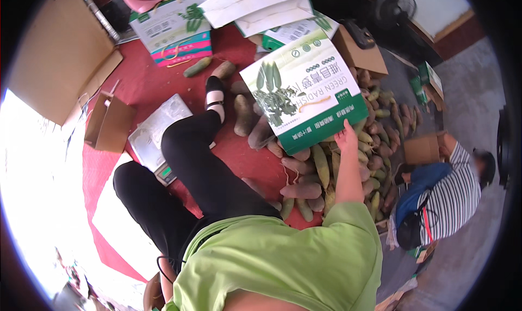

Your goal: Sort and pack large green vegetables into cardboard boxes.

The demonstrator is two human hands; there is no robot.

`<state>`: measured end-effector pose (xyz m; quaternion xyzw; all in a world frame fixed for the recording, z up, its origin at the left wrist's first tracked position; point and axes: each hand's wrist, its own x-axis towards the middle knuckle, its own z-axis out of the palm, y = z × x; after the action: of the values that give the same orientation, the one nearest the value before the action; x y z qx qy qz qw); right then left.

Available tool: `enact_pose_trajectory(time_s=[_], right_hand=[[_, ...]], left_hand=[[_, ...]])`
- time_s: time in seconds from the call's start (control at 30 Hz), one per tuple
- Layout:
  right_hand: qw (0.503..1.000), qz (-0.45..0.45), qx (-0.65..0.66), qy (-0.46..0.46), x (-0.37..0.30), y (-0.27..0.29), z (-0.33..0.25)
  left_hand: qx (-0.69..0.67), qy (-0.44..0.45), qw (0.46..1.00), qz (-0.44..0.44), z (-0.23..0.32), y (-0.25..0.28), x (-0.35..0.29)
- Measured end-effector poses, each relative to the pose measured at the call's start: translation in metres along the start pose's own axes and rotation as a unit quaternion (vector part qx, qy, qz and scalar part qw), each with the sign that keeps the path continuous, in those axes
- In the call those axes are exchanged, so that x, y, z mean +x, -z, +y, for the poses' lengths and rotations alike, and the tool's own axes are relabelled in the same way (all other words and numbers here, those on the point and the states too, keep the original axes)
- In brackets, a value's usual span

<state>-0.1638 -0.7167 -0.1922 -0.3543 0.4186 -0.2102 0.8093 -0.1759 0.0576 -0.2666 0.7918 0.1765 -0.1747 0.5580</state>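
Fingers (345,132) of our right hand (346,138) grip the lower edge of the green-and-white carton (304,90) held tilted above the radish pile (337,164); we judge it light, stiff, best pinched at edges; left hand unseen.

The right hand (346,135) grips the near edge of a green-and-white printed cardboard carton (302,90), which hangs above a heap of long green and purple radishes (348,167) on the red floor mat (147,82). Left of the heap lies a flat grey weighing scale (155,128) (partly under the person's leg). Right of it crouches another person in a striped shirt (448,194).
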Motion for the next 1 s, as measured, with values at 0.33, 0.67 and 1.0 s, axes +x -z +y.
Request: enact_pose_trajectory(time_s=[0.33, 0.67, 1.0], right_hand=[[0.989, -0.057, -0.076, 0.116, -0.073, -0.134, 0.04], [0.878, -0.158, -0.363, 0.27, -0.097, -0.244, -0.088], [0.504, -0.212, -0.692, 0.472, -0.173, -0.402, -0.09]], left_hand=[[-0.099, 0.029, 0.986, 0.134, -0.077, 0.061, -0.082], [0.221, -0.147, 0.899, 0.348, 0.123, 0.138, -0.084], [0.096, -0.326, 0.911, 0.233, 0.335, 0.078, -0.022]])
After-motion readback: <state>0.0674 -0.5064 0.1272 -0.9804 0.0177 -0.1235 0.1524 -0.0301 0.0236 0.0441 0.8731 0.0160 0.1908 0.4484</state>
